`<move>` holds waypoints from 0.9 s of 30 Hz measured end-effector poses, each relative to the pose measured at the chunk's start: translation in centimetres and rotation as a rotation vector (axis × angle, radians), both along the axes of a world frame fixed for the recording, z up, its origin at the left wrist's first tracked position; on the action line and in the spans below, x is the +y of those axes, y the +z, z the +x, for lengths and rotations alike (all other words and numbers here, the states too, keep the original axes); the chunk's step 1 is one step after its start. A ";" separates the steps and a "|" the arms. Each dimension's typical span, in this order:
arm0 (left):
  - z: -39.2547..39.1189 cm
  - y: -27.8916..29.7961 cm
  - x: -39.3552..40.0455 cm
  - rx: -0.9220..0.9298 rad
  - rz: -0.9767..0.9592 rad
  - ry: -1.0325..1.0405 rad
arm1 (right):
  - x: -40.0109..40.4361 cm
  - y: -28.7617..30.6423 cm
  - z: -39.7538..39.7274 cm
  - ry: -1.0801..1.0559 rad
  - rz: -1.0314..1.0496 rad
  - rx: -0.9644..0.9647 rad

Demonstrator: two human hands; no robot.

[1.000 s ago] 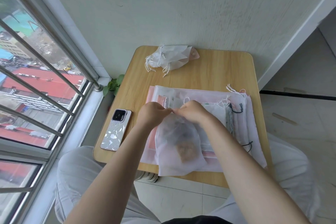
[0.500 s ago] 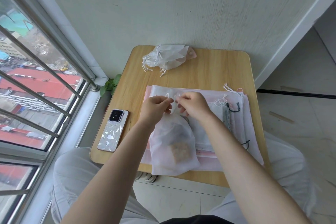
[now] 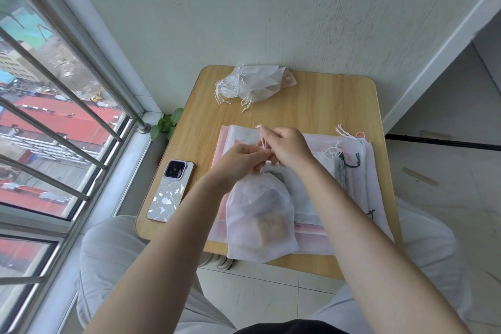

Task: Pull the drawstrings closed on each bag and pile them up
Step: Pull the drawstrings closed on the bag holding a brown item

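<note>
The white bag [image 3: 261,218] is lying on the flat bags [image 3: 360,176] at the table's [image 3: 311,106] near edge, its neck gathering. The right hand [image 3: 288,148] is pinching the drawstring [image 3: 262,137]; the left hand [image 3: 238,161] is gripping the neck. Pulling steadily should cinch it fully.

Counted contents of the balcony table [image 3: 320,106] scene.
One wooden table; one phone [image 3: 171,190] at its left edge; one filled white drawstring bag [image 3: 260,221] near the front edge; one far pile of closed bags [image 3: 250,84], number in it not tellable; one flat stack of unclosed bags [image 3: 349,171] at right, layers too overlapped to count; one green plant [image 3: 166,123]; two hands, left hand [image 3: 238,164] and right hand [image 3: 288,148].
</note>
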State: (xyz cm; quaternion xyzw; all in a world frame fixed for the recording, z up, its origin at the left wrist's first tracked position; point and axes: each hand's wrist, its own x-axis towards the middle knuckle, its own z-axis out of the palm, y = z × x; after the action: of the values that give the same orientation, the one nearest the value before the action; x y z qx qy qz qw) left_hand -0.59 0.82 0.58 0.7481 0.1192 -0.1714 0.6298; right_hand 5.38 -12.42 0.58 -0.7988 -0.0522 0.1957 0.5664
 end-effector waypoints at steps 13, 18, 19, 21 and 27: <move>0.8 -1.0 1.3 0.035 0.025 0.282 | -1.6 -0.1 -0.7 0.368 -0.228 0.077; 0.6 -0.5 2.1 0.033 0.123 0.192 | -1.3 -0.3 -0.7 0.385 -0.244 0.093; 0.5 -0.4 2.2 0.019 0.166 0.174 | -1.3 -0.4 -0.7 0.360 -0.228 0.104; 0.4 -0.4 2.2 -0.029 0.233 0.148 | -1.1 -1.0 -0.5 0.258 -0.188 0.102; 0.1 -1.1 2.2 -0.286 0.500 0.096 | -0.1 -2.7 -0.2 0.162 -0.080 0.180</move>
State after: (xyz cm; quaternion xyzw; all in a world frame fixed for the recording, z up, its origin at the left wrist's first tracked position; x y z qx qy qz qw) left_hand -0.54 2.98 -0.52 0.8904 0.1028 0.0004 0.4435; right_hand 5.17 -12.49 -2.08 -0.7933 -0.0576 0.3135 0.5187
